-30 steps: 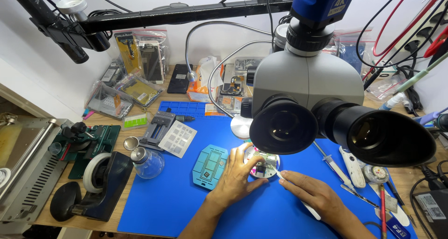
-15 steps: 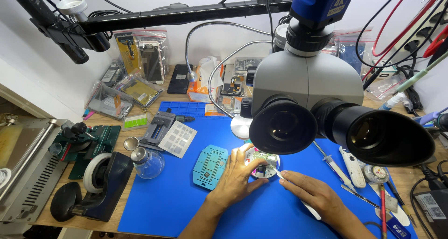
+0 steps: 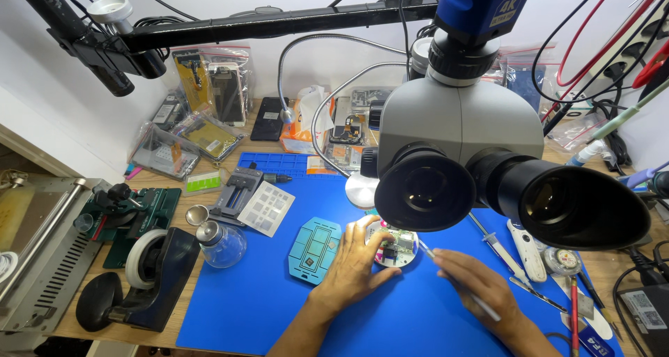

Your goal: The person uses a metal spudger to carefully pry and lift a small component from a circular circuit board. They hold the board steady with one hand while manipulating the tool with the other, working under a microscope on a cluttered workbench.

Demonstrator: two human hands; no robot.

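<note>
Round circuit board (image 3: 396,247) lies under the left hand (image 3: 354,268) fingertips

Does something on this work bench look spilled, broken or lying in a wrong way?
Nothing stands out. The left hand steadies the small round board holder on the blue rubber mat, and the right hand holds a thin white tool to it.

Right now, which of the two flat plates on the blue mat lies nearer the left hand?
The teal plate, right beside the left hand; the grey stencil plate lies farther away.
</note>
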